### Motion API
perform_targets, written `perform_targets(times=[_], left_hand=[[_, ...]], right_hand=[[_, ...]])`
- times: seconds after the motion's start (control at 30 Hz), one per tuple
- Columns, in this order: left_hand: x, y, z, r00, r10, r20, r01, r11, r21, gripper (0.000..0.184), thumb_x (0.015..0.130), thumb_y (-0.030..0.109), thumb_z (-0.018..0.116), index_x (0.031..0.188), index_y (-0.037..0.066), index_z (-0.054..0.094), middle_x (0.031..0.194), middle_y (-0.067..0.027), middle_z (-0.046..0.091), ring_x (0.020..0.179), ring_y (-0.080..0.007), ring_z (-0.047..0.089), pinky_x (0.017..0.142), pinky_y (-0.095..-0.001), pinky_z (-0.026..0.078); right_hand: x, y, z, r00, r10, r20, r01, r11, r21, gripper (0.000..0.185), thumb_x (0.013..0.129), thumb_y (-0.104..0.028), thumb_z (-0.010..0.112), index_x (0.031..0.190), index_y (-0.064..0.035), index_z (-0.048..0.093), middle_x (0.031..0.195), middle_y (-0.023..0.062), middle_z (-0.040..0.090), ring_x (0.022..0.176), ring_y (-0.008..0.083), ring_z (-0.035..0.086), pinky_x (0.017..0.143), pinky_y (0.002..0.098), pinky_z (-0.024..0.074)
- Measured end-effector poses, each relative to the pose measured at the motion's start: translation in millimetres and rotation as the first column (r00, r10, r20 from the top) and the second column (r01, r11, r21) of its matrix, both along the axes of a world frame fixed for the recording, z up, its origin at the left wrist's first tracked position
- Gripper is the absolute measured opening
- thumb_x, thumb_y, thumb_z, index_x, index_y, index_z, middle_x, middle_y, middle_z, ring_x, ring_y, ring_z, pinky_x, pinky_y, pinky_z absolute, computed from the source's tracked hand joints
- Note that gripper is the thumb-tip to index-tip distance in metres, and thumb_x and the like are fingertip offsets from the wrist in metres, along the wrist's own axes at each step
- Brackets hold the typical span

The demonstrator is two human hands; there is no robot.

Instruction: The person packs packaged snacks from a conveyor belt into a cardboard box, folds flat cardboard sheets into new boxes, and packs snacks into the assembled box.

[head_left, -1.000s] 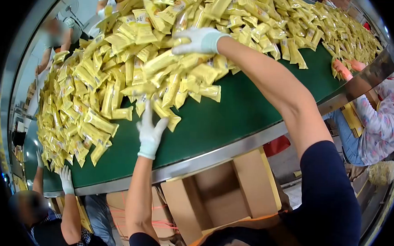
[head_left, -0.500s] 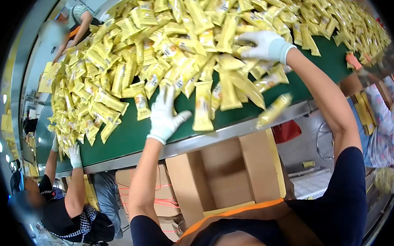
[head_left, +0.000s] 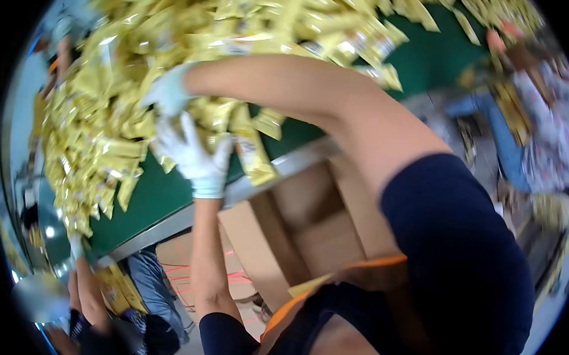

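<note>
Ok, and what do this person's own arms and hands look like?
The left hand and right hand wear whitish gloves with pale mint cuffs. The forearms are bare, below short, dark navy sleeves. Blur could hide small markings.

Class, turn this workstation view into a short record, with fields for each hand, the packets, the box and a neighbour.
Left hand: white-gloved, fingers spread, at the heap's near side
Right hand: pale-gloved, just beyond the left; grip blurred
Packets: yellow, heaped on a green surface
Box: cardboard, open, by the metal edge
Neighbour: person at right, patterned top
</note>
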State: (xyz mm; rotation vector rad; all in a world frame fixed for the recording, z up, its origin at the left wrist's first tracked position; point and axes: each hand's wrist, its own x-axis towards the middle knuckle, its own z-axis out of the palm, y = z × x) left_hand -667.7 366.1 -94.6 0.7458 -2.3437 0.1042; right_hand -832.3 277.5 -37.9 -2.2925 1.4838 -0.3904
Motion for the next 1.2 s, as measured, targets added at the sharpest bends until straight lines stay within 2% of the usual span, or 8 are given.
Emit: perform_targets(times=[0.17,0.4,0.5,0.57,0.8,0.97,1.13,1.2], left_hand=[[9.9,-23.1,-13.1,0.998,-0.007,0.063,0.001,0.995,0.098,0.078,0.084,0.055,0.065,0.143,0.009,0.047,0.151,-0.0310,0.030,0.138,-0.0465,0.032,0.113,-0.0514,0.026],[14.3,-20.0,-9.4,0.981,0.008,0.194,-0.028,0.994,0.103,0.080,0.093,0.058,0.052,0.149,0.005,0.035,0.155,-0.0338,0.019,0.141,-0.0476,0.027,0.114,-0.0519,0.027],[19.3,-7.8,3.3,0.990,-0.041,0.138,-0.008,0.942,0.336,0.081,0.093,0.057,0.052,0.151,0.004,0.032,0.156,-0.0341,0.016,0.142,-0.0472,0.025,0.114,-0.0522,0.027],[34.3,-19.8,4.7,0.950,0.029,0.312,-0.060,0.994,0.091,0.080,0.090,0.054,0.056,0.150,0.004,0.035,0.157,-0.0308,0.019,0.142,-0.0474,0.028,0.111,-0.0531,0.033],[65.0,-9.5,18.1,0.821,-0.119,0.558,0.132,0.991,0.017,0.083,0.077,0.033,0.076,0.145,0.003,0.039,0.149,-0.0233,0.039,0.133,-0.0463,0.040,0.107,-0.0502,0.039],[64.3,4.2,32.6,0.920,-0.048,0.388,0.034,0.998,0.044,0.046,0.082,0.006,0.062,0.127,0.006,0.059,0.130,-0.0198,0.057,0.110,-0.0386,0.059,0.098,-0.0421,0.047],[7.2,1.5,58.3,0.815,-0.270,0.513,0.301,0.953,0.025,0.051,0.082,0.002,0.054,0.131,0.015,0.057,0.135,-0.0104,0.055,0.120,-0.0361,0.053,0.100,-0.0461,0.045],[-20.3,4.0,56.2,0.688,-0.336,0.643,0.392,0.918,0.059,0.054,0.082,0.004,0.054,0.134,0.019,0.054,0.143,-0.0059,0.049,0.132,-0.0368,0.043,0.107,-0.0513,0.038]], right_hand=[[-31.8,-51.3,-0.9,0.977,0.206,0.061,-0.214,0.935,0.282,0.062,0.090,-0.040,0.057,0.148,-0.0224,0.043,0.144,0.0126,0.051,0.129,0.0269,0.049,0.110,0.0432,0.0371],[-184.5,243.4,56.4,0.913,-0.205,0.352,0.114,0.958,0.263,0.058,0.091,-0.033,0.057,0.147,-0.0225,0.044,0.144,0.0115,0.050,0.129,0.0243,0.048,0.109,0.0419,0.0382],[-159.3,331.0,-15.2,0.960,-0.269,0.074,0.279,0.937,-0.208,0.055,0.085,-0.030,0.067,0.138,-0.0257,0.053,0.151,0.0122,0.040,0.129,0.0337,0.048,0.100,0.0496,0.0433],[-143.1,308.5,-57.1,0.946,-0.320,0.043,0.287,0.770,-0.570,0.056,0.082,-0.036,0.069,0.135,-0.0315,0.055,0.154,0.0102,0.035,0.133,0.0361,0.043,0.098,0.0522,0.0420],[-173.7,225.9,-74.3,0.808,-0.565,-0.170,0.424,0.757,-0.498,0.060,0.080,-0.036,0.070,0.137,-0.0322,0.051,0.144,0.0027,0.046,0.122,0.0265,0.050,0.097,0.0442,0.0415],[-171.4,251.0,-63.9,0.627,-0.686,-0.369,0.330,0.663,-0.672,0.053,0.086,-0.017,0.057,0.138,-0.0264,0.051,0.135,0.0037,0.053,0.115,0.0216,0.055,0.095,0.0425,0.0420],[-111.2,248.3,-7.6,0.732,-0.650,0.203,0.639,0.550,-0.538,0.024,0.090,-0.019,0.055,0.110,-0.0107,0.064,0.093,0.0076,0.067,0.093,0.0295,0.066,0.081,0.0409,0.0506],[-105.3,212.9,4.7,0.679,-0.727,0.099,0.707,0.611,-0.356,0.029,0.092,-0.027,0.053,0.114,-0.0094,0.062,0.091,0.0090,0.068,0.092,0.0323,0.066,0.078,0.0425,0.0515]])
